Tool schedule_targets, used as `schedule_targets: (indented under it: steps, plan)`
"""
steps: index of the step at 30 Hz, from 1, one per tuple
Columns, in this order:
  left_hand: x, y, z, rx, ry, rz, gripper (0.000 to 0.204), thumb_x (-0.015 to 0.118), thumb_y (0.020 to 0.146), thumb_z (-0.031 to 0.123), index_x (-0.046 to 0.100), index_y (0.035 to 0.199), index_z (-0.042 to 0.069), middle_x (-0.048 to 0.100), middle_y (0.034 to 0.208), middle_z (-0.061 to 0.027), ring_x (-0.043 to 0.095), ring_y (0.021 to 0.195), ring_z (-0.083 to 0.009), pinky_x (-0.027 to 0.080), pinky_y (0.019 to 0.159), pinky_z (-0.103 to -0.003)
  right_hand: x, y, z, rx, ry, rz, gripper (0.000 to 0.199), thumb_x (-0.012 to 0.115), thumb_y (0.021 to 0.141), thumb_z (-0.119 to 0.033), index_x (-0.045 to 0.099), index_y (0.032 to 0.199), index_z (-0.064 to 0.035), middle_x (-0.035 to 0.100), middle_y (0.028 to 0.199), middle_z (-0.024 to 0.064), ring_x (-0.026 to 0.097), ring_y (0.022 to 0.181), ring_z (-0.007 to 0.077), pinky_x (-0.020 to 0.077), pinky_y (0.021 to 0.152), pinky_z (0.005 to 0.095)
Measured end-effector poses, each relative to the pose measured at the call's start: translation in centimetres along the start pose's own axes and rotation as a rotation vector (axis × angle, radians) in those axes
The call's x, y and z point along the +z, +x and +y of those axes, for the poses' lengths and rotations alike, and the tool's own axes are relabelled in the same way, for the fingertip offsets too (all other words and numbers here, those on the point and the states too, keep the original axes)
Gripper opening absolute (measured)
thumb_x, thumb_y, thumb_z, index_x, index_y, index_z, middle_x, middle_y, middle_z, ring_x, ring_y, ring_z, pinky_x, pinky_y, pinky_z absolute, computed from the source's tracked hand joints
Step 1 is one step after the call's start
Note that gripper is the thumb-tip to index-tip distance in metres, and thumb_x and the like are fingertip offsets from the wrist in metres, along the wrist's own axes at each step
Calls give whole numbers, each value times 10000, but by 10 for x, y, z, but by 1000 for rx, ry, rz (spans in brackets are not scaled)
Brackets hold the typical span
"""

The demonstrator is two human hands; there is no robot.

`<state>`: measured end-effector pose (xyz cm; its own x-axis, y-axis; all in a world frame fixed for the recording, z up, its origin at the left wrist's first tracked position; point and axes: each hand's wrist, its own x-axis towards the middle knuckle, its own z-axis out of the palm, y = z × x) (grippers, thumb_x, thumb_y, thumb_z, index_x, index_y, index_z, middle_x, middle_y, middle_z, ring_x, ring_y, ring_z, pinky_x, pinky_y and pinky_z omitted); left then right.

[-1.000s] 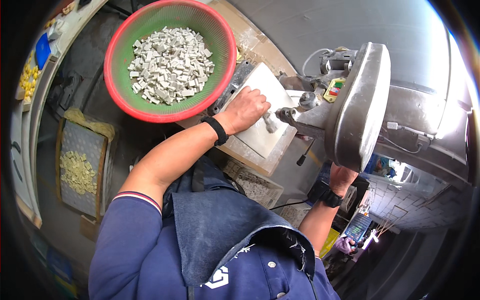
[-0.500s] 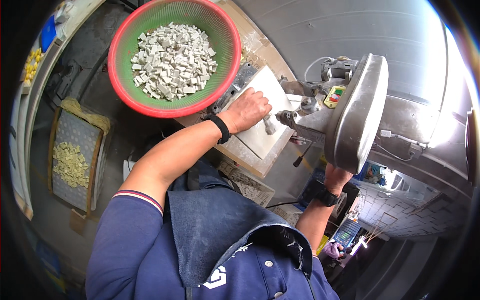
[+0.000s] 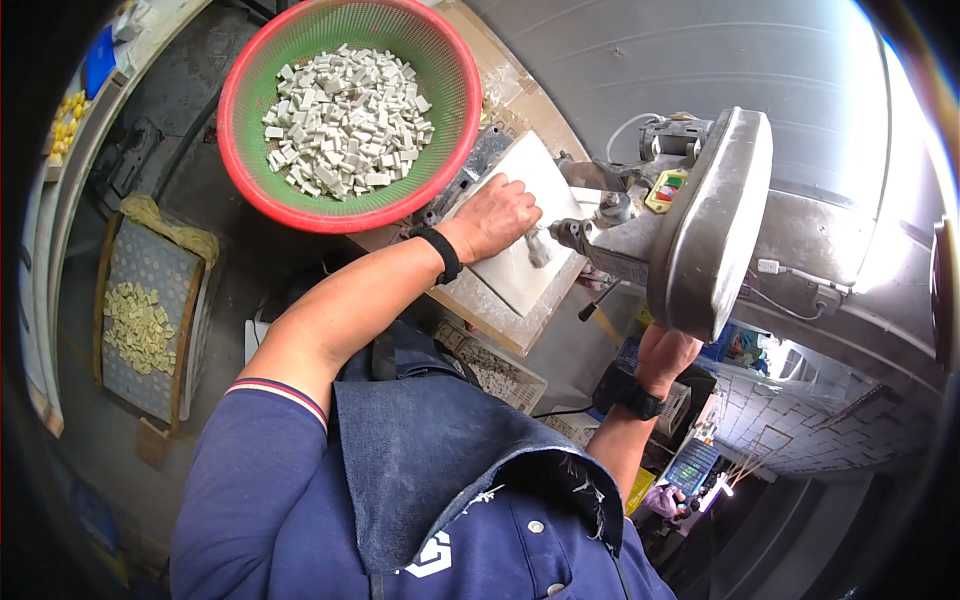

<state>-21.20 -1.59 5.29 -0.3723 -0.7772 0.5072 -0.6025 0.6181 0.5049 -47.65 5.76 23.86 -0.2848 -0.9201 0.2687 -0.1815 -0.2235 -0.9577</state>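
Observation:
My left hand is closed, its fingers curled down over a white board beside the spindle of a bench drill press. Whatever its fingers grip, if anything, is hidden under the knuckles. A greyish-white, dusty piece shows right next to the fingertips, below the chuck. My right hand reaches up beneath the machine's long metal cover. Its fingers are hidden behind that cover. Between the hands, a lever with a black knob sticks out below the drill head.
A red-rimmed green basket full of small white blocks stands at the far left of the board. Yellowish pieces lie on a wood-edged grey panel. Below the bench sits a crate of pale pieces. A grey wall rises behind.
The black-knobbed lever has swung slightly up and left. My right hand and forearm have shifted a little left. My left hand has barely moved.

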Motion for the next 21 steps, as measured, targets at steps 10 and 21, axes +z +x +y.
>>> schedule_targets:
  steps: [10,21]
  plan:
    - [1,0,0,-8,-5,-4,100,570,824,121,666,849,139,645,806,-3,604,877,-184,435,813,-347,-11,-3,5,-140,-389,12,366,607,968,-92,554,1318,3,626,1291,102,627,1153,225,535,973,349]
    - [0,1,0,3,2,-7,92,571,823,118,658,842,140,645,799,-4,607,870,-184,433,809,-349,10,1,-4,34,69,39,381,603,990,-159,549,1337,-12,620,1305,95,622,1161,227,524,982,365]
